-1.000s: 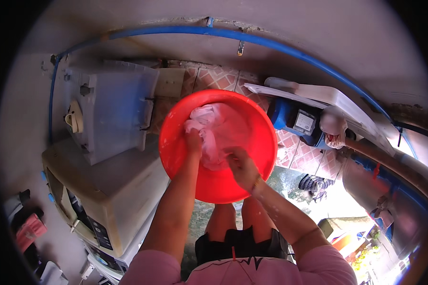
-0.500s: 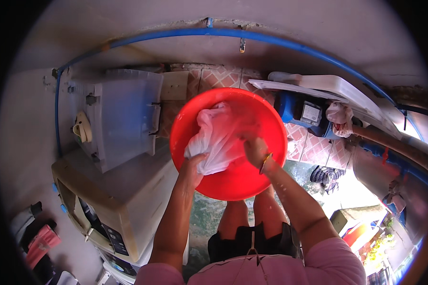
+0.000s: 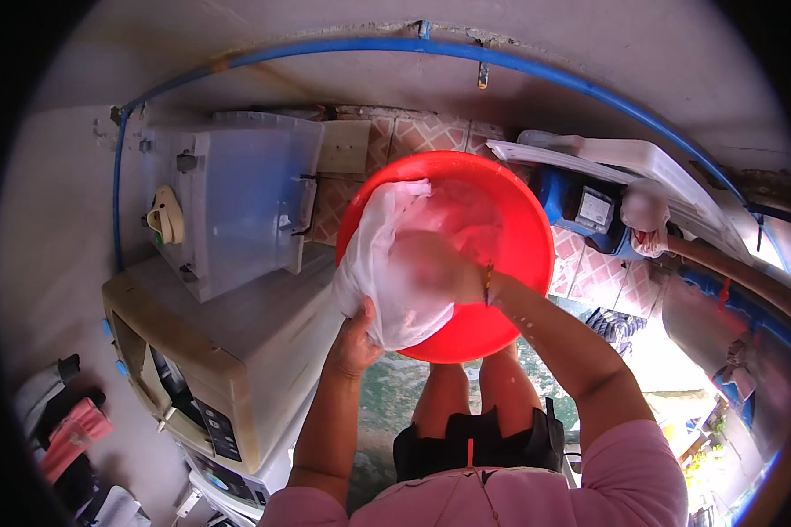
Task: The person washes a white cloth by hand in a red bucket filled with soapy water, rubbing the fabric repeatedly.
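Observation:
A wet white cloth, thin enough to look sheer, is bunched over the left side of a round red basin. My left hand is closed on the cloth's near left edge, with the thumb on top. Over the middle of the cloth, my right hand reaches in from the right; it is smeared, so its fingers do not show. A bracelet circles the right wrist. Pale, cloudy liquid seems to lie in the basin's far part.
To the left stand a clear plastic bin and a beige appliance with a control panel. Beyond the basin on the right is a blue machine beside white panels. A blue pipe runs along the wall.
The right hand has moved left, from the basin's right side onto the cloth. The cloth is now spread wider and hangs over the basin's left rim. The view has shifted slightly.

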Demonstrator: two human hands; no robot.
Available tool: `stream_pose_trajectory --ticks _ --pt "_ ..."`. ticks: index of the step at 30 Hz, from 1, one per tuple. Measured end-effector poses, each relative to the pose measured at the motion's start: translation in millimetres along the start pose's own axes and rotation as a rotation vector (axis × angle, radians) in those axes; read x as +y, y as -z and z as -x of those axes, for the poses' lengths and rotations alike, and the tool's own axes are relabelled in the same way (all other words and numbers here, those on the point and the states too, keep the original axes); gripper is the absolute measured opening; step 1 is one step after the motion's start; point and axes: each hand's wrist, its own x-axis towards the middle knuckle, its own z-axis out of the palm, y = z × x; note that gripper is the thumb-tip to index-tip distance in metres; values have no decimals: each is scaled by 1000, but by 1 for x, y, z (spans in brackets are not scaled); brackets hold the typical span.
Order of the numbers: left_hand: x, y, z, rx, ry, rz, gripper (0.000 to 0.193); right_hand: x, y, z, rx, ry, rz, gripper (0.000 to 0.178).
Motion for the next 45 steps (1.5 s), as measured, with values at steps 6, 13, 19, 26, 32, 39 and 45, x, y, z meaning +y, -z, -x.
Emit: stream_pose_trajectory --ticks 6,13,19,26,32,39,45 --pt "1 -6 1 38 -78 -132 60 10 6 5 -242 -391 -491 29" --pt "5 -17 5 157 -19 -91 54 8 0 12 -178 -170 -99 34" --pt "7 -19 -10 236 -37 -241 55 3 73 -2 -1 -504 -537 20" --pt "-12 -19 -28 222 -154 -248 51 -27 91 -19 -198 -518 -303 17" --pt "-46 -12 -69 380 -285 -35 41 -33 40 -8 159 -430 -841 12" --pt "-87 -61 -70 415 16 30 35 0 0 -12 377 -501 -250 10" --pt "-67 -63 -69 447 115 204 27 -26 -73 21 304 136 -101 12"
